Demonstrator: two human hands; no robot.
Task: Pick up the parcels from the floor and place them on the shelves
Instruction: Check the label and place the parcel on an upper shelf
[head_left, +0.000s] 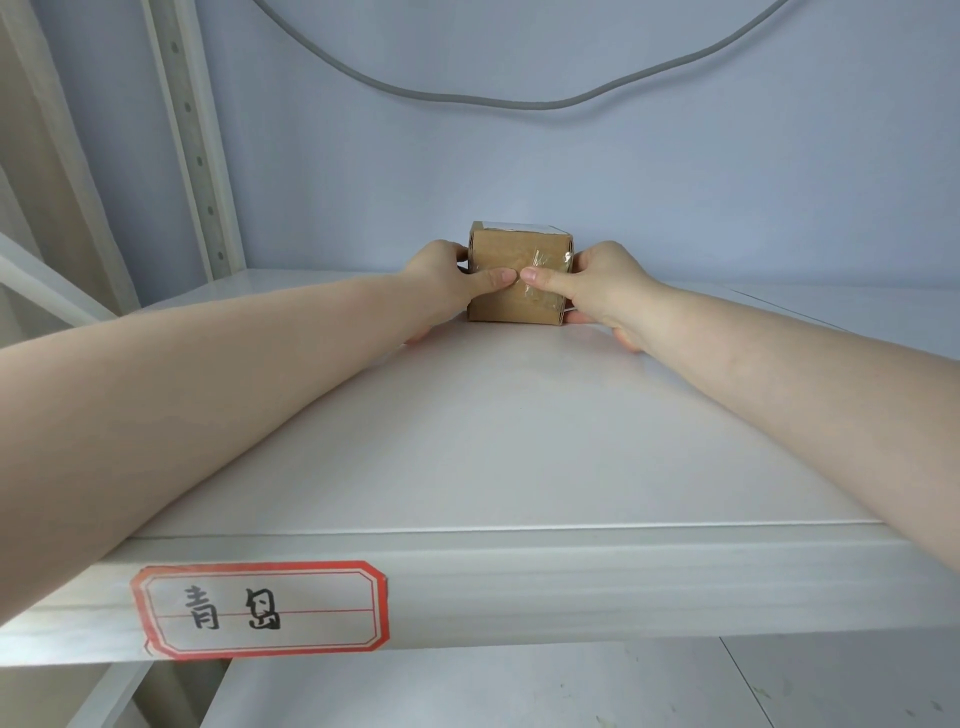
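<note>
A small brown cardboard parcel (519, 260) wrapped in clear tape, with a white label on top, rests on the white shelf (493, 441) near the back wall. My left hand (449, 278) grips its left side, thumb pressed on the front face. My right hand (597, 283) grips its right side, thumb also on the front face. The two thumb tips nearly touch at the middle of the box. Both forearms stretch across the shelf from the near edge.
The shelf's front rail carries a red-bordered handwritten label (260, 610). A perforated upright post (192, 140) stands at the left. A grey cable (519, 98) hangs along the back wall. A lower shelf (519, 686) shows beneath.
</note>
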